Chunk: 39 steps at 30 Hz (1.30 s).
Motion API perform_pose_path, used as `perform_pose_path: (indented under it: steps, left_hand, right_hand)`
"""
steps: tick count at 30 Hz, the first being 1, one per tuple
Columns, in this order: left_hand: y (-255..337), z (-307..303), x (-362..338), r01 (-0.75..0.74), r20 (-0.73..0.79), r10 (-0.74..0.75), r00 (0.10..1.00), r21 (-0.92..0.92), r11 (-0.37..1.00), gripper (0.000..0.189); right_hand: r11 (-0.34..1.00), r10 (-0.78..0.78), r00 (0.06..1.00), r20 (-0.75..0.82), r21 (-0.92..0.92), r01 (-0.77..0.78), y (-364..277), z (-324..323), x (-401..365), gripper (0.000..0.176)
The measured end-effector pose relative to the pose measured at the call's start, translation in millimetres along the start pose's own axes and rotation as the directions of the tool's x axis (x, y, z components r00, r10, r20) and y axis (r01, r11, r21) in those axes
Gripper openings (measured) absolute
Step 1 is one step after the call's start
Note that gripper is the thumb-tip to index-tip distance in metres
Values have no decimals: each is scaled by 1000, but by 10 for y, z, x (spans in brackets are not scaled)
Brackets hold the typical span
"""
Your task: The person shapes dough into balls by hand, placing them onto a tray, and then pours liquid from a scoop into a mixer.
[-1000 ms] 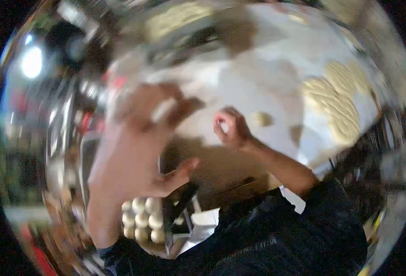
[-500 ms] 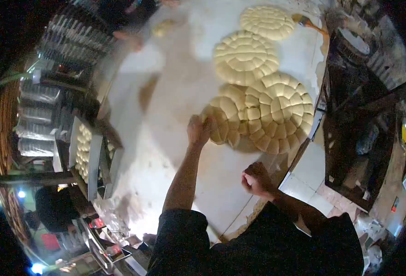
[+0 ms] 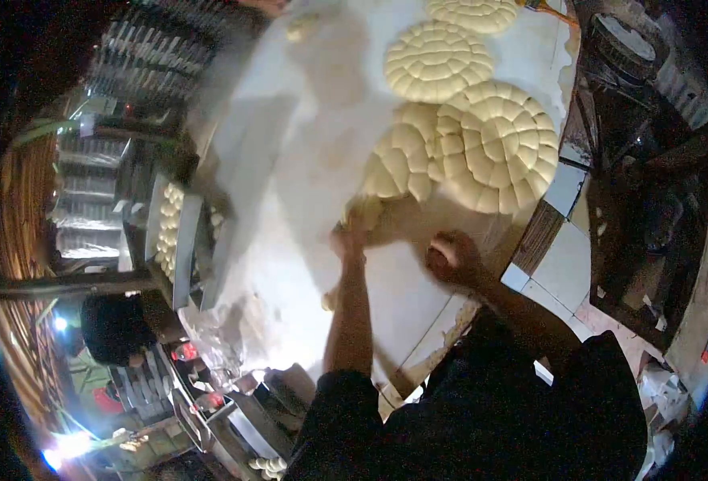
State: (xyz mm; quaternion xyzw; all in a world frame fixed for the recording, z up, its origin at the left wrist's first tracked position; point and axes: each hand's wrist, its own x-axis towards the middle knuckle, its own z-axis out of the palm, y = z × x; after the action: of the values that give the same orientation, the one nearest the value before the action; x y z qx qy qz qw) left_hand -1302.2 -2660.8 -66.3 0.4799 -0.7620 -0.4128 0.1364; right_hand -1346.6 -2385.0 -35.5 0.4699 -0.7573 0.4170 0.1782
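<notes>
My left hand [image 3: 349, 239] is on the white tabletop, its fingers closed around a piece of dough [image 3: 363, 212] at the near-left end of a partial cluster of dough pieces [image 3: 398, 156]. That cluster touches a full round of cut dough [image 3: 502, 144] on its right. My right hand [image 3: 454, 258] hovers over the table's near right part with its fingers curled in; whatever they may hold is hidden. Beside my left forearm lies a small lump of dough [image 3: 327, 301].
Two more dough rounds [image 3: 439, 62] lie farther back, near a brush [image 3: 550, 11] at the far right edge. Trays of dough balls [image 3: 169, 228] stand at the left. Crumpled clear plastic [image 3: 233, 337] lies at the near left. A person [image 3: 113, 329] is at the lower left.
My view has shifted, so the table appears higher. My left hand has come nearer to me with a dough piece, away from the cluster. The small lump by my left forearm now shows.
</notes>
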Motion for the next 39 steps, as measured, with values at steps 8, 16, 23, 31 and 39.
perform_pose_path:
  steps: [8,16,23,31,39]
  left_hand:
    - [-21,-1039,-2235,-301,-139,289,947,-697,651,27]
    - [-823,-1676,-2770,-486,-233,434,870,-555,675,37]
    - [-2143,-1787,-2893,-307,-493,185,850,-179,935,39]
    - [-1545,-2108,-2085,-318,-187,444,876,467,825,52]
    - [-1316,-1154,-2674,-345,-144,452,880,460,818,42]
  right_hand:
    - [312,492,546,678,448,-838,-827,82,-381,43]
    - [12,671,559,487,747,-665,-2344,271,-289,55]
    - [265,761,600,246,727,-633,-1025,170,-284,36]
    - [956,-281,868,409,35,292,62,21,325,38]
    - [876,-410,728,549,460,147,-678,156,-248,19]
